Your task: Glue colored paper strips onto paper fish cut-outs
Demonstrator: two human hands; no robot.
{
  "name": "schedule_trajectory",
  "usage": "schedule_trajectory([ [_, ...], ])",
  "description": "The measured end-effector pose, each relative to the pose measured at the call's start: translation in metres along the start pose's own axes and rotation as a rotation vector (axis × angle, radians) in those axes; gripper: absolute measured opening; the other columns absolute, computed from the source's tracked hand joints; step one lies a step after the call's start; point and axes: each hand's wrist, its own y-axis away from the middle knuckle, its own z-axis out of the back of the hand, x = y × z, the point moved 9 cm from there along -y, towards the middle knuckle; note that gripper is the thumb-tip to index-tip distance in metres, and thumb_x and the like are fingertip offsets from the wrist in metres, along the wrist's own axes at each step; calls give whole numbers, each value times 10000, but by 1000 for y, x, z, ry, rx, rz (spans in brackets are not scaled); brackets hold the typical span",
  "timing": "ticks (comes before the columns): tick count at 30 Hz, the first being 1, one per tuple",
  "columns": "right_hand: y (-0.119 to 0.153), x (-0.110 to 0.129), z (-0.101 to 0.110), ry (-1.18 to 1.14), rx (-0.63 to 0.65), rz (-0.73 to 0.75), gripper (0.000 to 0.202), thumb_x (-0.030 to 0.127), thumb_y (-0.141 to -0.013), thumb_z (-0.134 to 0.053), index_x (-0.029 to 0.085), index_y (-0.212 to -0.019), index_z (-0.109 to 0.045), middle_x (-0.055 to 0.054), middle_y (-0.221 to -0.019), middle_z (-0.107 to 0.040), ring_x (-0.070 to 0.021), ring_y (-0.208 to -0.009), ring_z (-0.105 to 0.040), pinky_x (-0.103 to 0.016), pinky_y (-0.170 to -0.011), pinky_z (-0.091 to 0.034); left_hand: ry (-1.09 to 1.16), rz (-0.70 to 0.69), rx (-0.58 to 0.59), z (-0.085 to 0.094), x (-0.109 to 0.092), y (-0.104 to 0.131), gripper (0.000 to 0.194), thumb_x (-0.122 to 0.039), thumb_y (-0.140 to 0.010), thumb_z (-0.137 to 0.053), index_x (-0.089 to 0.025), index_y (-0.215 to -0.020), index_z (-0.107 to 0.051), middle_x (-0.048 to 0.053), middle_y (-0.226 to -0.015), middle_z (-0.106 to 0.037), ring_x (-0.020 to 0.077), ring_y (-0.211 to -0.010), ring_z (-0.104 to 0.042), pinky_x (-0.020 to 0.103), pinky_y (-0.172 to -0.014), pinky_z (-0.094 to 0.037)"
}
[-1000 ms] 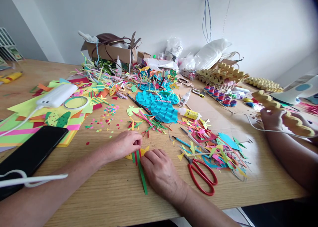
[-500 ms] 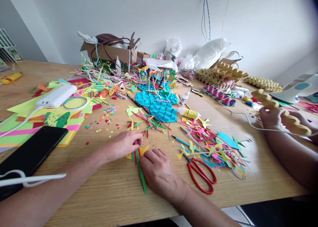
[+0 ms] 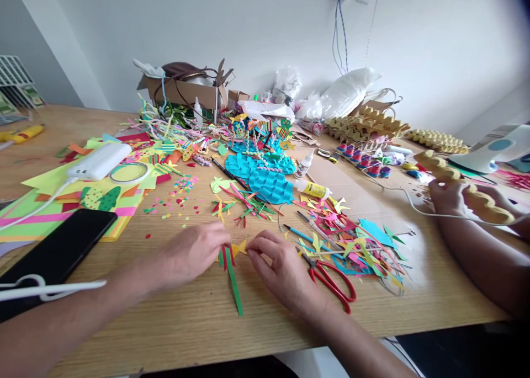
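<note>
My left hand rests on the table with its fingers bunched over a small yellow paper cut-out, which looks like a fish with its tail to the right. Red and green paper strips lie across the cut-out, and one long green strip hangs toward me. At the tail's tip, the thumb and forefinger of my right hand are pinched together. Much of the cut-out is hidden under my left fingers. Red-handled scissors lie just right of my right hand.
Paper scraps, a glue bottle and blue egg-tray pieces lie beyond my hands. At left are a black phone and a white power bank on coloured paper. Another person's hands hold a yellow egg-carton strip at right.
My right hand has lifted off the green strip and shifted right, its fingers now at the yellow tail. My left hand has drawn slightly left and down, over the strips' upper ends.
</note>
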Motion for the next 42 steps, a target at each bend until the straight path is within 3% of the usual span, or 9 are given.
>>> schedule_trajectory([
  [4, -14, -2, -5, 19, 152, -73, 171, 101, -787, -506, 156, -731, -658, -22, -721, -610, -112, -672, -551, -202, -602, -379, -102, 6, 79, -16, -19, 22, 376, -6, -793, -332, -211, -980, -586, 25, -942, -583, 156, -838, -574, 269, -760, -464],
  [9, -29, 2, -23, 84, 291, -98, 193, 129, -776, -489, 155, -749, -679, -31, -751, -656, -111, -682, -564, -191, -592, -369, -191, 29, 55, -34, -26, 31, 397, 5, -810, -356, -182, -1106, -542, 54, -1022, -594, 190, -938, -562, 324, -840, -466],
  [16, -33, -2, -39, 226, 429, -135, 227, 175, -776, -461, 157, -726, -682, -45, -720, -668, -116, -636, -558, -197, -543, -337, -255, 23, 4, -38, -27, 32, 373, -9, -809, -400, -159, -1122, -536, 61, -1000, -596, 199, -920, -560, 333, -817, -483],
  [32, -45, -11, -48, 356, 441, -127, 256, 186, -768, -429, 152, -775, -683, -74, -808, -682, -140, -729, -583, -216, -601, -348, -296, 12, 35, -43, -28, 32, 351, -22, -819, -429, -167, -1114, -552, 61, -998, -582, 214, -921, -545, 363, -820, -491],
  [39, -45, -7, -49, 353, 429, -94, 224, 164, -754, -454, 150, -717, -674, -63, -728, -675, -141, -674, -585, -220, -575, -352, -310, -24, -41, -38, -32, 33, 364, -8, -818, -384, -153, -1103, -557, 62, -963, -592, 212, -883, -552, 355, -789, -496],
  [42, -48, -6, -44, 347, 393, -87, 223, 153, -776, -448, 154, -779, -670, -63, -800, -670, -146, -740, -587, -221, -627, -371, -316, -33, -60, -38, -32, 34, 366, -7, -806, -396, -163, -1095, -560, 58, -932, -593, 210, -858, -555, 349, -762, -504],
])
